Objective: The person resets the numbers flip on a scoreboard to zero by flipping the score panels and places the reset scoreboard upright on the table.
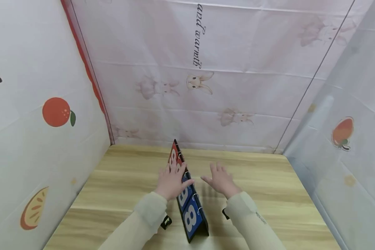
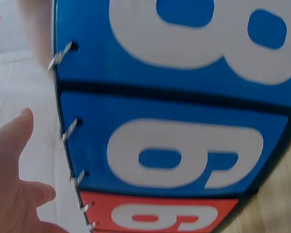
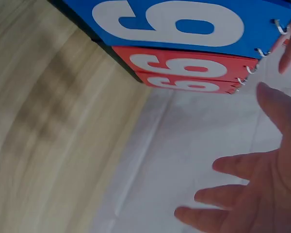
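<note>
Two hands, the left hand (image 1: 172,182) and the right hand (image 1: 221,180), have their fingers spread wide and grip nothing; good handling would mean steadying the flip scoreboard (image 1: 187,201) on both sides with light, even pressure, keeping fingertips off its rings (image 1: 195,197) so that no card bends. It stands like a tent on the counter (image 1: 128,180), running near to far, with the left hand over its left face, contact uncertain, and the right hand apart on the right.
</note>
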### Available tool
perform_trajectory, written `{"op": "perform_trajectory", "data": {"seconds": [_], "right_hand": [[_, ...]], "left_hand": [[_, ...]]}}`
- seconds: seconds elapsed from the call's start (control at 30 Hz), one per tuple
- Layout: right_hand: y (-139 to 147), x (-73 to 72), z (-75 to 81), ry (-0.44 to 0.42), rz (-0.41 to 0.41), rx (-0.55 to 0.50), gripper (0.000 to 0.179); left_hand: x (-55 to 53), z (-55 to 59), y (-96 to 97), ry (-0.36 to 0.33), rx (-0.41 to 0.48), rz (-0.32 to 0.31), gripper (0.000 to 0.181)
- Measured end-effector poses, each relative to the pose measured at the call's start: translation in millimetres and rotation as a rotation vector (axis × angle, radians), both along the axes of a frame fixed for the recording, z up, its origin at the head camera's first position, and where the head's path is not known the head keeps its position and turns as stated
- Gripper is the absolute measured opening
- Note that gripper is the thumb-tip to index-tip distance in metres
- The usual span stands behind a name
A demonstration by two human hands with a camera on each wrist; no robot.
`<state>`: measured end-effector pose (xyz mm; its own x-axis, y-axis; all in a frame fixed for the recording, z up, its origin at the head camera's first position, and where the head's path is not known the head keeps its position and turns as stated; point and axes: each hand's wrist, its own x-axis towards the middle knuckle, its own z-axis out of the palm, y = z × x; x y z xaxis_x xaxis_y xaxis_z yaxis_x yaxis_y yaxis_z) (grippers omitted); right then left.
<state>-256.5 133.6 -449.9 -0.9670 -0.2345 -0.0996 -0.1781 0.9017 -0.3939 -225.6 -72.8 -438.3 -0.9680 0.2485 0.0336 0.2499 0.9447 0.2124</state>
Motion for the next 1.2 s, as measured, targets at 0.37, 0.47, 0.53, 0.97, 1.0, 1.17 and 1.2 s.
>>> {"op": "perform_trajectory", "data": {"seconds": [0.37, 0.47, 0.53, 0.97, 1.0, 1.17, 1.2], "right_hand": [[-36, -69.4, -22.8, -0.271, 0.073, -0.456, 0.076], [-41, -83.1, -28.3, -0.331, 0.054, -0.515, 0.078], [-44, -90.4, -32.1, -0.365, 0.055, -0.56, 0.079], [-63, -110.7, -68.0, -0.623, 0.205, -0.824, 0.083], [-64, -110.8, -67.6, -0.645, 0.247, -0.852, 0.079], [-70, -114.1, -64.5, -0.723, 0.324, -0.945, 0.07], [-71, -115.5, -65.2, -0.73, 0.327, -0.947, 0.071]], "left_hand": [[10.7, -19.5, 20.6, -0.026, -0.042, 0.03, 0.078], [11.5, -24.2, 24.6, -0.019, -0.037, 0.034, 0.072], [11.5, -25.3, 26.3, -0.023, -0.041, 0.038, 0.069], [12.4, -21.5, 28.2, -0.003, -0.064, -0.028, 0.065], [12.1, -21.6, 28.1, -0.007, -0.057, -0.032, 0.065], [7.5, -22.4, 26.2, 0.005, -0.028, -0.042, 0.064], [6.4, -22.3, 25.4, 0.011, -0.028, -0.041, 0.064]]}}
